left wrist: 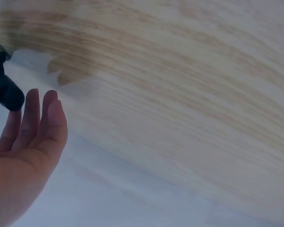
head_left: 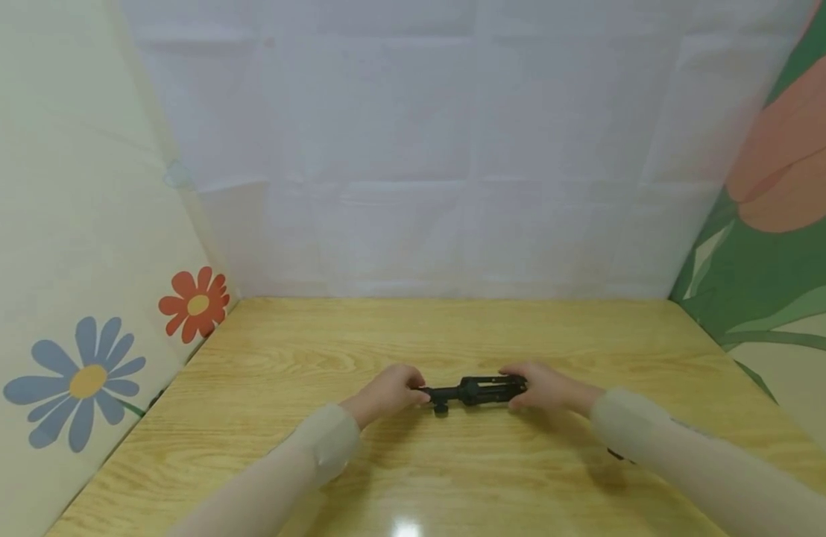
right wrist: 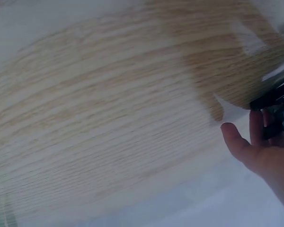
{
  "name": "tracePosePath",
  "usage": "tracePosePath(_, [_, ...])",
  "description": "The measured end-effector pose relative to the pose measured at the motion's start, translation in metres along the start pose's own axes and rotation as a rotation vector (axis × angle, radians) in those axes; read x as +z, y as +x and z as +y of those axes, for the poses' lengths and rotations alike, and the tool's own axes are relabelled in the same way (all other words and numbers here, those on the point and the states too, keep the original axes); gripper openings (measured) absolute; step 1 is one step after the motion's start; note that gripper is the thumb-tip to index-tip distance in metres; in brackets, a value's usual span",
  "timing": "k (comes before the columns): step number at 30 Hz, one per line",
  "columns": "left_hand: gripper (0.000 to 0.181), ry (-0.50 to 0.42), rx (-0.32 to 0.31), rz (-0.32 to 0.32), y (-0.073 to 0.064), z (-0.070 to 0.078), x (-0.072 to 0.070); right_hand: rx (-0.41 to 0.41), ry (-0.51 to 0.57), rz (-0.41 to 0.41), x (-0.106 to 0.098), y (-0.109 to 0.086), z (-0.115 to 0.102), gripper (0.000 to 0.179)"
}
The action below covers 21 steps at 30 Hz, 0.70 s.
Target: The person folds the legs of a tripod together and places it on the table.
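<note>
A black folded mini tripod [head_left: 473, 390] lies crosswise between my two hands, its slim column with a small knob to the left and its legs to the right. My left hand [head_left: 393, 388] pinches the end of the column between thumb and fingers. In the left wrist view, the rounded black column end of the tripod [left wrist: 8, 92] shows at that hand's fingers. My right hand [head_left: 546, 388] grips the leg end from the right. The right wrist view shows the dark legs of the tripod [right wrist: 277, 97] at its fingers, partly cut off by the frame edge.
The tripod is over a wood-grain table [head_left: 453, 470]. A creased white sheet [head_left: 413, 149] hangs behind its far edge. Flower-printed panels stand along the left [head_left: 64, 246] and right [head_left: 782, 276] sides.
</note>
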State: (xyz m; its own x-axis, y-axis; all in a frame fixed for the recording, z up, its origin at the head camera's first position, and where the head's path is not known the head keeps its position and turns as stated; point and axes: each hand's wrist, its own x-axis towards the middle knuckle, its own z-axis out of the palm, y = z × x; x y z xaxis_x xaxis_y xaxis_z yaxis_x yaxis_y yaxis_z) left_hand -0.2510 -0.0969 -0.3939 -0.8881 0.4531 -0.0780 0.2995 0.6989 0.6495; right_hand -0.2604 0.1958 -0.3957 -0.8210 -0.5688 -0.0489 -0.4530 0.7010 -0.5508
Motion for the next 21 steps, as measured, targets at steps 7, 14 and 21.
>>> tracePosePath(7, [0.029, -0.04, -0.031, 0.076, -0.005, -0.004, -0.01, 0.066, 0.011, 0.01, -0.002, -0.006, -0.001, 0.063])
tracePosePath(14, [0.023, -0.042, -0.004, 0.087, -0.008, -0.01, -0.015, 0.013, -0.057, 0.069, 0.001, -0.006, -0.001, 0.051])
tracePosePath(21, [0.019, -0.019, 0.003, 0.081, -0.007, -0.011, -0.011, 0.019, -0.072, 0.09, 0.005, -0.004, -0.003, 0.048])
